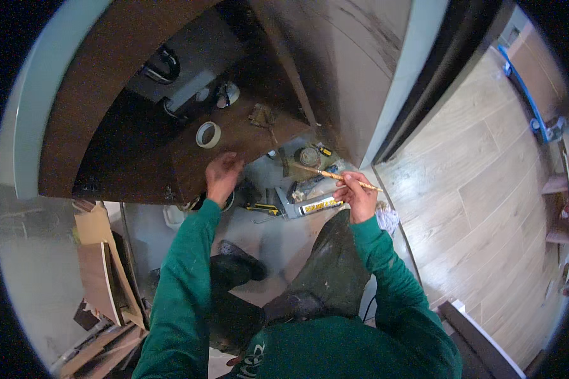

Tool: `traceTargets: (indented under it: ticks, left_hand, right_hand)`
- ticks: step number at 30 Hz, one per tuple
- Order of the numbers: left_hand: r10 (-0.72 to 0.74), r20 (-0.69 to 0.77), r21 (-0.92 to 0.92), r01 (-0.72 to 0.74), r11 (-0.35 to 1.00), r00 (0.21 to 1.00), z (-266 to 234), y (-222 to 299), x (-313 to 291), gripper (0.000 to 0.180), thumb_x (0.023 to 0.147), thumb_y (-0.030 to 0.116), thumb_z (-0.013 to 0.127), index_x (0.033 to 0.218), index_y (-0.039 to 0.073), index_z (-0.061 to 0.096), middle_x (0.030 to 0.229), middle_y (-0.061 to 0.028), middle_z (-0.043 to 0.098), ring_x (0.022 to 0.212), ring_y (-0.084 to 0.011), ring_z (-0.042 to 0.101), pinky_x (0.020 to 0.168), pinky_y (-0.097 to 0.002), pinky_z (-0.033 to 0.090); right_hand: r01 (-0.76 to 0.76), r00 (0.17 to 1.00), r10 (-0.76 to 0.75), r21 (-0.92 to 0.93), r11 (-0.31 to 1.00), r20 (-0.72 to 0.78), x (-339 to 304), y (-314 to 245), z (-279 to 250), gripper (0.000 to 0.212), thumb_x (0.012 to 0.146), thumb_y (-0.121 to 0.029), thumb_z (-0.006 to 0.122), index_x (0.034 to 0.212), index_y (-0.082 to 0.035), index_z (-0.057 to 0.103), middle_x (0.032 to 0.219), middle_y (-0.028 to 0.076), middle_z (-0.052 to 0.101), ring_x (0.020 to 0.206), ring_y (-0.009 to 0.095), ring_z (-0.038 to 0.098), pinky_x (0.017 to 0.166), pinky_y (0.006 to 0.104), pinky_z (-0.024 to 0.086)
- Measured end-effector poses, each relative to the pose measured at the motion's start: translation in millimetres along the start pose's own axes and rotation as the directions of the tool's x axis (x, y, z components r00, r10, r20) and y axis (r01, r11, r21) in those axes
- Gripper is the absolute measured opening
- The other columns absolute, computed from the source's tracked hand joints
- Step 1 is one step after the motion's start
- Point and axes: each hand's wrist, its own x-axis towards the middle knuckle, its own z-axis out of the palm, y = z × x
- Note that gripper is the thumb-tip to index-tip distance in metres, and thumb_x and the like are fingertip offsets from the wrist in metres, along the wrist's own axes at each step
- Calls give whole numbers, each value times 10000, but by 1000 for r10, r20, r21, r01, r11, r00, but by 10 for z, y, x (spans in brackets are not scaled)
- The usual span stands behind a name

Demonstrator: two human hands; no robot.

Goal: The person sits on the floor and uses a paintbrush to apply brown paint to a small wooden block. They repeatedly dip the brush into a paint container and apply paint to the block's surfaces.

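Tape roll [208, 134] on brown shelf [246, 136]; tools, perhaps, on floor [278, 230].

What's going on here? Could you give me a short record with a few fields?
place: inside a dark brown cabinet beside a pale wood floor
left hand: resting on the front edge of the brown shelf
right hand: grip closed on a thin brush, tip pointing left
on shelf: tape roll
on floor below: sealant tube among small tools
clothing: green sleeves, dark trousers
left of person: stacked wood offcuts
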Motion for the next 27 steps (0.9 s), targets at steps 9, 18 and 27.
traceTargets:
  ticks: [9,18,27]
  left_hand:
    - [-172,101,121,160,980,980,630,-372,957,1076,692,477,791,1452,-51,241,1474,-279,291,1377,-379,288,1139,-404,260]
    - [15,148,336,-64,940,989,737,-20,1101,1304,615,593,812,1493,-64,106,1523,-324,185,1437,-416,176,1182,-432,193]
    - [148,-51,362,-120,925,988,961,-11,1139,1185,661,680,720,1476,-23,224,1474,-282,323,1370,-421,306,1122,-519,255]
  right_hand:
    - [-62,996,70,122,991,-59,-126,-276,8,263,934,-268,593,1036,-26,593,806,89,621,621,197,612,564,324,536]
    - [-69,993,80,128,989,-84,-121,-252,-32,254,941,-278,579,1021,-37,587,794,75,622,625,192,599,568,330,513]
    - [-121,985,128,64,991,-120,-208,-147,-41,245,933,-278,591,994,-41,594,754,75,626,626,186,597,552,316,506]
